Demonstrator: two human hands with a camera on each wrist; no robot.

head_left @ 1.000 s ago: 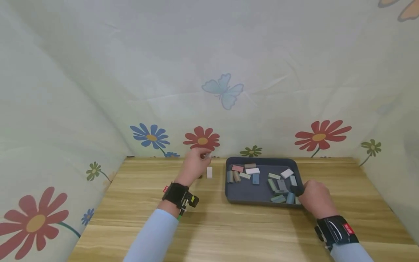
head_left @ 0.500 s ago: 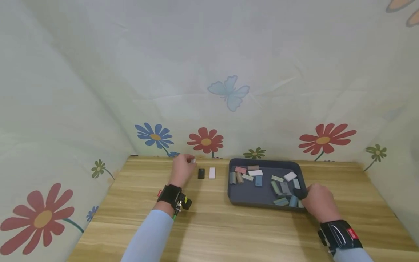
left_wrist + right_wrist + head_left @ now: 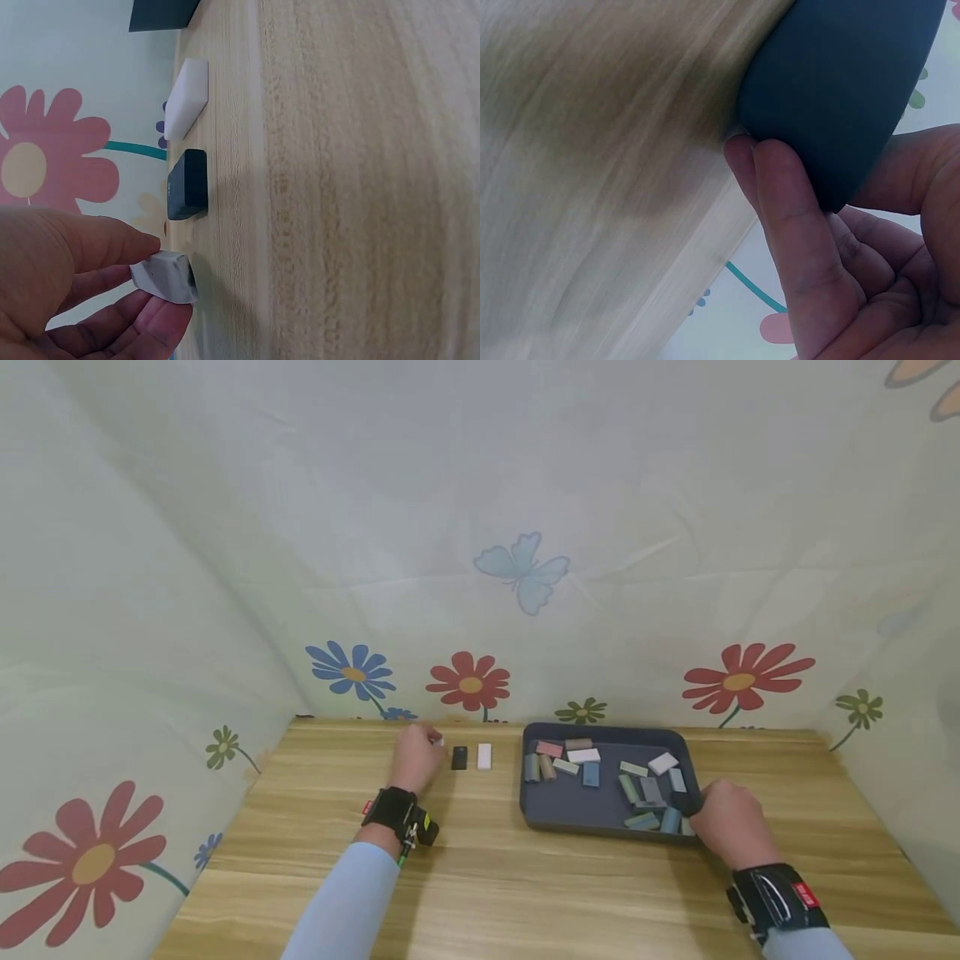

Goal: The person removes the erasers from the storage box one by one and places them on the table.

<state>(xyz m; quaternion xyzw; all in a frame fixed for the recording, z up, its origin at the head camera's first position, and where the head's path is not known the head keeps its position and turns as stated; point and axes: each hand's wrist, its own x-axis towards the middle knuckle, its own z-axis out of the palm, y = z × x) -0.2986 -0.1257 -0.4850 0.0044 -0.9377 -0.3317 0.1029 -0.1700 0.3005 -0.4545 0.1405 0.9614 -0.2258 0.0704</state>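
Observation:
My left hand [image 3: 417, 758] pinches a small whitish block [image 3: 166, 276], eraser-like, between thumb and fingers, low over the table's back left. Its lower edge is close to the wood; I cannot tell whether it touches. Just right of this hand lie a black block [image 3: 460, 758] and a white block [image 3: 484, 757], side by side and upright in the head view. At the right, my right hand [image 3: 731, 822] grips the near right corner of a dark grey tray [image 3: 577, 817], thumb over the rim and fingers against the outer wall, as the right wrist view shows.
Inside the tray lie several small blocks, among them a pink block [image 3: 549, 749], a blue block [image 3: 591, 774] and a white block [image 3: 663, 763]. A flowered cloth [image 3: 615, 635] rises behind the wooden table [image 3: 525, 893] and along both sides.
My left hand has moved left past the black block and come down toward the table with the whitish block, uncovering the black block. The right hand stays on the tray.

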